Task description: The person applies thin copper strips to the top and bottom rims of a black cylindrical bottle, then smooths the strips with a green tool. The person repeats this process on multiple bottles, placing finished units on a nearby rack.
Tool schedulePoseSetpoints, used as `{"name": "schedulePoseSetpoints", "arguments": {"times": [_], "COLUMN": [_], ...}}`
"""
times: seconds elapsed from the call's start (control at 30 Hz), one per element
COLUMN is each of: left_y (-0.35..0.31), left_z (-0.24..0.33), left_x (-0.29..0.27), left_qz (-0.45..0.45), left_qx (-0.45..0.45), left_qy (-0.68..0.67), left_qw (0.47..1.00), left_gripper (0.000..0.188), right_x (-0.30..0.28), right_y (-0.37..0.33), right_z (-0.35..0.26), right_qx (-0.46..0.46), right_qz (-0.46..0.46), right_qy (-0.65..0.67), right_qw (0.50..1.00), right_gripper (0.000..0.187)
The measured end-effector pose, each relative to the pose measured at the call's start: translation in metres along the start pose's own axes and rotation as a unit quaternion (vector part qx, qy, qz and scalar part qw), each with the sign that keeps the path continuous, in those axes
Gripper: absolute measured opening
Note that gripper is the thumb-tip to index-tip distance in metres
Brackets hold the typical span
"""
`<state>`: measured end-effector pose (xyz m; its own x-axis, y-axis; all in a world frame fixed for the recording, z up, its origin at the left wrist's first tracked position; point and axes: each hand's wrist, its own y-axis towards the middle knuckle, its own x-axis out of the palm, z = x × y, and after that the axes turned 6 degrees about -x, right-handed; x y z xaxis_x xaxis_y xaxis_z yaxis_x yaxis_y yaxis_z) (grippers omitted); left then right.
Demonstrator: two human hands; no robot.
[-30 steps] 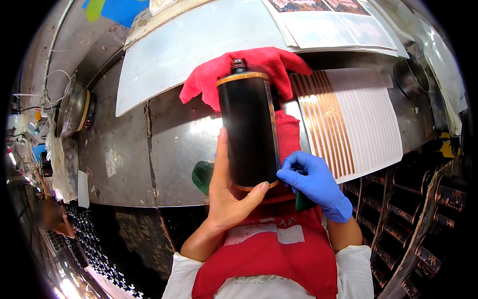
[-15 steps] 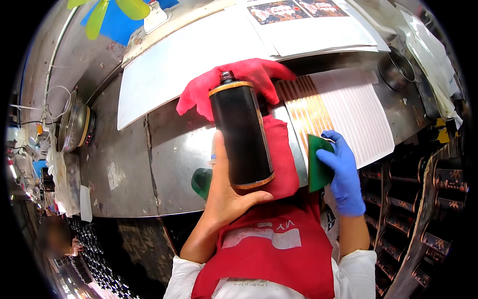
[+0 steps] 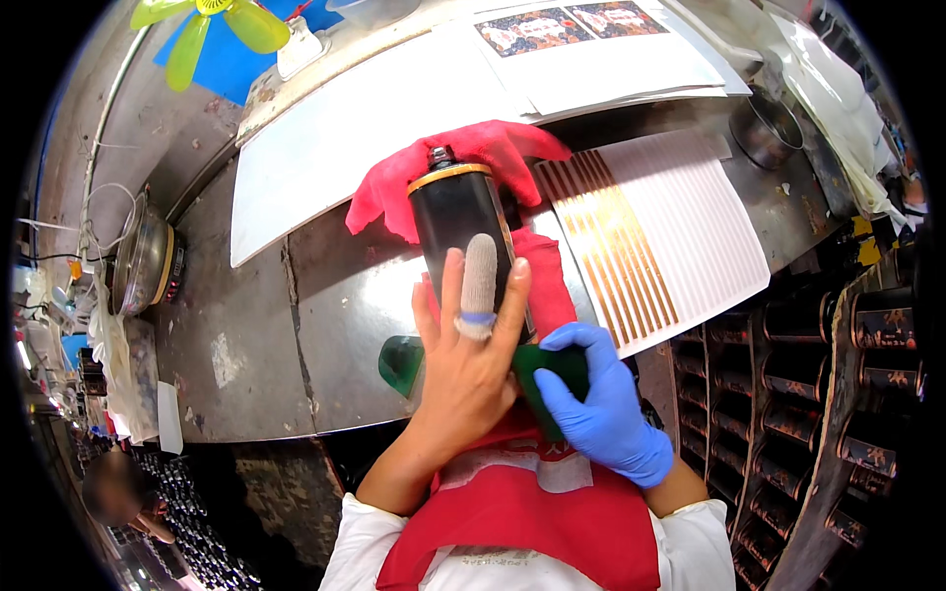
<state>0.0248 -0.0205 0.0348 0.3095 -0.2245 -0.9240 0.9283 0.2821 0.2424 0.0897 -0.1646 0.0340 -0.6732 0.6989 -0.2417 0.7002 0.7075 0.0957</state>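
A black flat-sided bottle [image 3: 441, 212] with gold trim lies on red cloth [image 3: 382, 192], its neck pointing away from me. My left hand [image 3: 463, 369] rests on its near part with the fingers stretched out and spread. One finger wears a knitted finger cot. In my blue-gloved right hand [image 3: 613, 419] is a green scraper [image 3: 554, 379], pinched by thumb and fingers. It is at the bottle's near right end; whether they touch is hidden by my left hand. Left of that hand lies another green piece [image 3: 399, 364].
A white sheet with gold strips [image 3: 631, 261] lies right of the bottle on the metal table [image 3: 227, 345]. Beyond are a white board [image 3: 325, 148] and printed sheets [image 3: 601, 74]. A metal pot [image 3: 767, 133] stands far right, racks of black boxes [image 3: 798, 374] near right. Someone sits at lower left.
My left hand has moved from the bottle's left side onto its top, fingers spreading. My right hand has brought the green scraper leftward and nearer to the bottle's near end.
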Motion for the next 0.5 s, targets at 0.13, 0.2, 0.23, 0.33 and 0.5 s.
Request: {"name": "schedulePoseSetpoints", "arguments": {"times": [0.13,0.2,0.23,0.33,0.5], "left_y": [-0.016,-0.033,-0.041,-0.046,-0.04], "left_z": [-0.031,-0.043,-0.049,-0.063,-0.053], "left_x": [0.017,0.028,0.033,0.044,0.02], "left_qz": [0.033,-0.056,-0.072,-0.034,0.011], "left_qx": [-0.044,-0.162,-0.199,-0.148,-0.14], "left_qy": [-0.164,-0.369,-0.431,-0.346,-0.191], "left_qw": [0.985,0.914,0.877,0.926,0.971], "left_gripper": [0.09,0.088,0.088,0.093,0.098], "right_x": [-0.002,-0.003,-0.002,-0.002,-0.015], "right_y": [0.001,0.002,0.002,0.003,0.004], "right_z": [0.034,0.04,0.043,0.056,0.043], "right_qx": [0.015,0.041,0.032,0.04,0.062], "right_qz": [0.015,0.015,0.015,0.014,0.063], "right_qy": [0.042,0.07,0.07,0.063,0.049], "right_qw": [0.999,0.997,0.997,0.997,0.995], "right_gripper": [0.028,0.028,0.028,0.028,0.027]}}
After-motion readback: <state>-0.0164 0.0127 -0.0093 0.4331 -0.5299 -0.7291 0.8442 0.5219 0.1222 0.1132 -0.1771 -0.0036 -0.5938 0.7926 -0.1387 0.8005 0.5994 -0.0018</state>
